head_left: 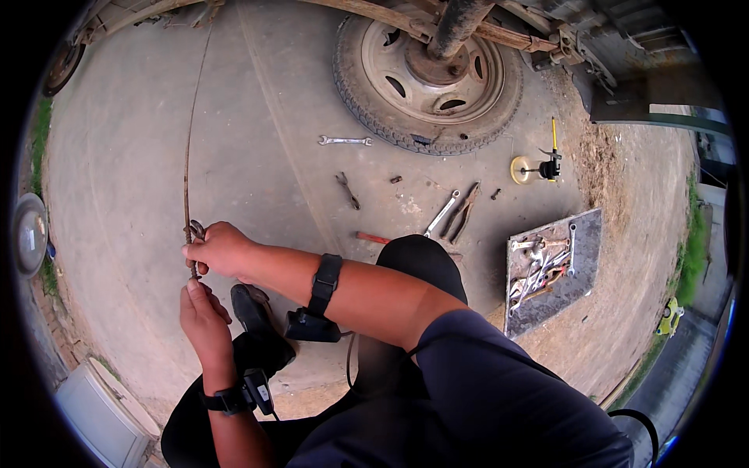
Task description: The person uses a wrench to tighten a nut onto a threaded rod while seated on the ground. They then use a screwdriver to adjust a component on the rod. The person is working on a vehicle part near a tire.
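Observation:
A thin rusty cable or rod [188, 156] runs from the vehicle's underside at the top down to my two hands on the left. My right hand [222, 248] reaches across and is closed around its thicker lower end. A curved metal piece [197, 228] pokes out above those fingers; its kind is hard to make out. Just below, my left hand [204, 312] pinches the cable's bottom tip between thumb and fingers. Both wrists carry black straps with small boxes.
A wheel [367, 101] on an axle stands at the top. Around it lie an open-end wrench [345, 141], pliers [460, 212], a combination wrench [443, 212] and an oil can [524, 169]. A tray [558, 300] of tools sits right. My knee and shoe are close below.

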A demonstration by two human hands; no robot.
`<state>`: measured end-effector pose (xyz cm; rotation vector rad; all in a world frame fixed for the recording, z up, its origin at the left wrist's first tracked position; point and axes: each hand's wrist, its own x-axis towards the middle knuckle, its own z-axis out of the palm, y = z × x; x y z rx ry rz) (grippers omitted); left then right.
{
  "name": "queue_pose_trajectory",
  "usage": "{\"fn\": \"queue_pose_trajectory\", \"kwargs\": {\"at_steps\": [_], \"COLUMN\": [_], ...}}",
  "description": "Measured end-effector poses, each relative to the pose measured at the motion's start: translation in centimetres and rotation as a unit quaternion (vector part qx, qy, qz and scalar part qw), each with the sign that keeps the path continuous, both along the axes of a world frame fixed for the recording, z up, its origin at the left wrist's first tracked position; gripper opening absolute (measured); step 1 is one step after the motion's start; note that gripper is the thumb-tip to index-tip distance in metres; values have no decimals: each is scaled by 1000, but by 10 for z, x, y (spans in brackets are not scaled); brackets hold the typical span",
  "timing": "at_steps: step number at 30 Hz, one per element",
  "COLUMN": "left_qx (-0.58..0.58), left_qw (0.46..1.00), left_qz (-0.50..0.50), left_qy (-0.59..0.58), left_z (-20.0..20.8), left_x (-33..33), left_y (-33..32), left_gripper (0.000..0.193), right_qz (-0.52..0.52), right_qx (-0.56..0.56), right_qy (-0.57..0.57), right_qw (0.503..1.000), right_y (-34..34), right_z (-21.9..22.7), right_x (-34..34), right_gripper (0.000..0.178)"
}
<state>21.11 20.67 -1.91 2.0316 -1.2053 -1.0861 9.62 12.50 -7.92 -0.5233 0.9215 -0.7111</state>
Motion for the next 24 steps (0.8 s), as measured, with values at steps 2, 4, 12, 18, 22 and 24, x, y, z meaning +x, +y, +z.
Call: {"fn": "queue_pose_trajectory", "kwargs": {"at_steps": [2, 4, 12, 18, 22, 24], "left_qx": [40, 64, 76, -181, -139, -36], "left_qw": [982, 938, 904, 929, 955, 983], "left_qz": [97, 173, 196, -194, -151, -88], "left_qy": [160, 294, 373, -259, -215, -155], "left_z": [9, 14, 18, -14, -18, -9], "left_x": [-11, -16, -16, 17, 19, 12], "left_y": [-1, -1, -1, 0, -1, 0], "left_gripper": [36, 37, 37, 34, 37, 42], "right_qz": [-4, -3, -14, -8, -16, -28], "right_qx": [-9, -12, -11, 1, -8, -15], "right_qy": [-5, -5, 15, -6, -7, -4], "right_qw": [1000, 1000, 1000, 1000, 1000, 999], "right_y": [1, 2, 2, 1, 0, 0], "right_z": [-1, -2, -2, 3, 0, -2], "right_x": [0, 1, 2, -1, 4, 5], "right_gripper": [26, 26, 27, 27, 27, 29]}}
